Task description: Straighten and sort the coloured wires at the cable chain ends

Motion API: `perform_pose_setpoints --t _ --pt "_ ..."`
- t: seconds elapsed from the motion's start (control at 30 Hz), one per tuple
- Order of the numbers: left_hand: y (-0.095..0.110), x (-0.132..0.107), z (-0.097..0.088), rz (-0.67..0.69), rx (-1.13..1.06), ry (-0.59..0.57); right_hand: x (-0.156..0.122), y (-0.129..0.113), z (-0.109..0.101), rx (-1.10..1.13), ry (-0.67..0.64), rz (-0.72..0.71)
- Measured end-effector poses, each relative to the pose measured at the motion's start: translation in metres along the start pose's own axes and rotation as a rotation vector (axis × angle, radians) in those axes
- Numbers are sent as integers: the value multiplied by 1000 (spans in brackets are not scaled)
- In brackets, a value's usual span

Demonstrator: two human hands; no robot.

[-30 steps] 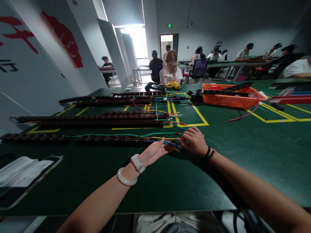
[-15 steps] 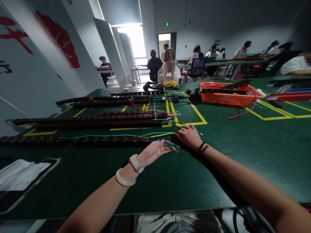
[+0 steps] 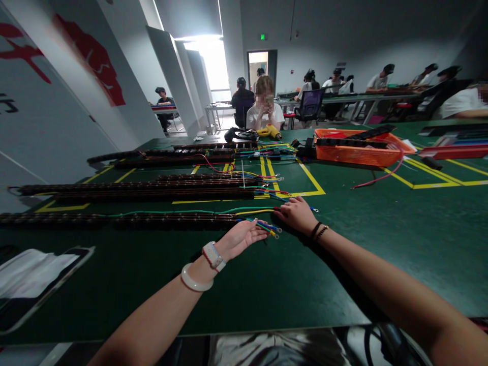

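Note:
My left hand is turned palm up, with its thumb over a small bunch of wires in blue, green and yellow. Ring terminals tip these wires, just past the fingers. To the right, my right hand is closed, palm down, around a green and a yellow wire; one terminal sticks out beyond its fingers. These wires run left along a black cable chain lying on the green table. What sits under the right fingers is hidden.
Further cable chains lie behind, their wire ends pointing right. An orange basket holding black chain pieces stands at back right. A yellow heat gun is near a person seated opposite. Paper lies on a dark tray at left.
Both hands keep their places and their hold on the wires. The person opposite has shifted their hands slightly near the face.

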State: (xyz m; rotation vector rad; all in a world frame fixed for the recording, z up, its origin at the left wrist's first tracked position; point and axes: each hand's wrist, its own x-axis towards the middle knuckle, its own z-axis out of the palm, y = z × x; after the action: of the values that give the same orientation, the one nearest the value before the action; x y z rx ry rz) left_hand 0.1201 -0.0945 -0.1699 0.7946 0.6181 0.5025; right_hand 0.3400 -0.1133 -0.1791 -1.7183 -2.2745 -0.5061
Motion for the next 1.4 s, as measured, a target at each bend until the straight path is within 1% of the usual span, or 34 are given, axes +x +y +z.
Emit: perform_pose_setpoints --t 0.13,0.33,0.43,0.47,0.5,0.53,0.63,0.7,0.77,0.83,0.93,1.0,1.1,1.17,1.27,1.33,1.4 --pt "-1 1 -1 -5 -10 -9 -1 3 -2 4 -28 6" --pt "1 0 1 -11 -15 1 -4 3 -4 -5 -25 -1" --pt "2 -2 3 -15 -10 0 -8 4 -10 33 32 -1" --pt "2 -2 3 -13 -11 -5 -9 4 -13 59 61 -26" --pt "2 -2 2 -9 -14 -11 -10 4 -17 89 90 -79" --pt "1 -2 2 -6 -17 -18 -12 4 -21 116 118 -163" --pt "0 -1 0 -2 -14 -33 -17 1 -31 137 173 -513" --pt "-1 1 -2 2 -9 -39 -19 -3 -35 94 199 -677" --pt "-3 2 -4 10 -14 -55 -19 -7 -36 40 208 -747" --pt "-4 3 -6 15 -18 -67 -18 -10 -35 -11 200 -764" --pt "-4 3 -6 19 -24 -66 -16 -13 -33 -49 187 -762" --pt "-4 3 -5 23 -34 -61 -15 -16 -32 -46 201 -753" --pt "-3 2 -3 26 -43 -58 -15 -21 -33 8 242 -691" --pt "-3 1 -2 21 -41 -62 -15 -25 -34 66 267 -583" --pt "-3 0 -3 3 -12 -88 -14 -27 -35 143 281 -349" --pt "-4 -1 -5 -20 30 -101 -13 -25 -35 179 253 -232" --pt "-6 -1 -6 -41 69 -84 -12 -22 -33 194 203 -166"
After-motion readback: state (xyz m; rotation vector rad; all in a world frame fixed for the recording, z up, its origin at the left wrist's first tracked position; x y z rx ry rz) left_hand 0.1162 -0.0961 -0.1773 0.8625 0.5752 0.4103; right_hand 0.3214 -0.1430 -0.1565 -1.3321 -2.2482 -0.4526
